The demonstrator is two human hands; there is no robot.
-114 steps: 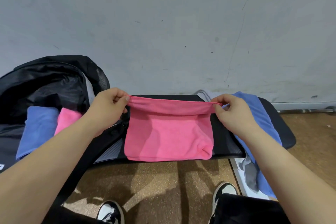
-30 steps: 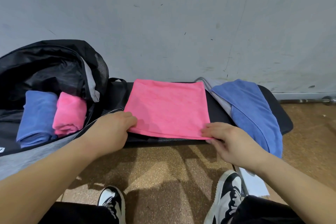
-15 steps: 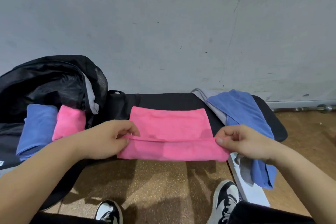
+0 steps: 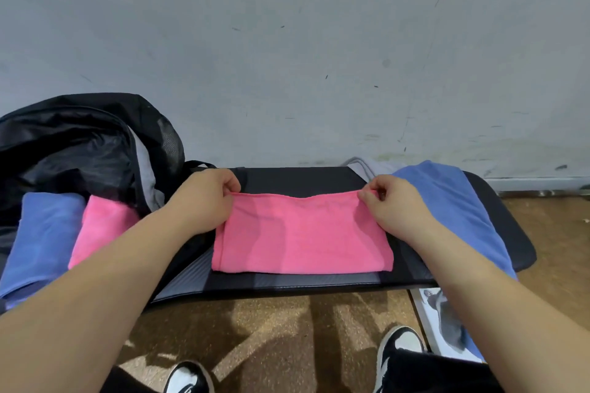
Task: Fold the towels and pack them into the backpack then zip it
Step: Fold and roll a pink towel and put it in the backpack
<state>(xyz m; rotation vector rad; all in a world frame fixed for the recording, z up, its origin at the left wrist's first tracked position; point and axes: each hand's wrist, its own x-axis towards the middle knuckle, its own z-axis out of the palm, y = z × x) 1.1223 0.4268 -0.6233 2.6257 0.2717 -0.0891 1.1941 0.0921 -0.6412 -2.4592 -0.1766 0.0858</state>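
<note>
A pink towel (image 4: pixel 301 238) lies folded on the black bench (image 4: pixel 300 179). My left hand (image 4: pixel 204 201) pinches its far left corner and my right hand (image 4: pixel 394 207) pinches its far right corner. The black backpack (image 4: pixel 79 140) lies open at the left. Inside it sit a folded blue towel (image 4: pixel 44 236) and a folded pink towel (image 4: pixel 102 223). An unfolded blue towel (image 4: pixel 453 210) drapes over the bench's right end, with a grey towel (image 4: pixel 373 164) partly hidden under it.
A grey wall (image 4: pixel 287 41) rises right behind the bench. Brown floor (image 4: pixel 271 329) lies below the bench front, with my two shoes (image 4: pixel 399 344) on it. A white sheet (image 4: pixel 427 313) lies on the floor under the hanging blue towel.
Both hands carried the towel's near edge over to the far edge, folding it in half again. The towel is now shorter front to back.
</note>
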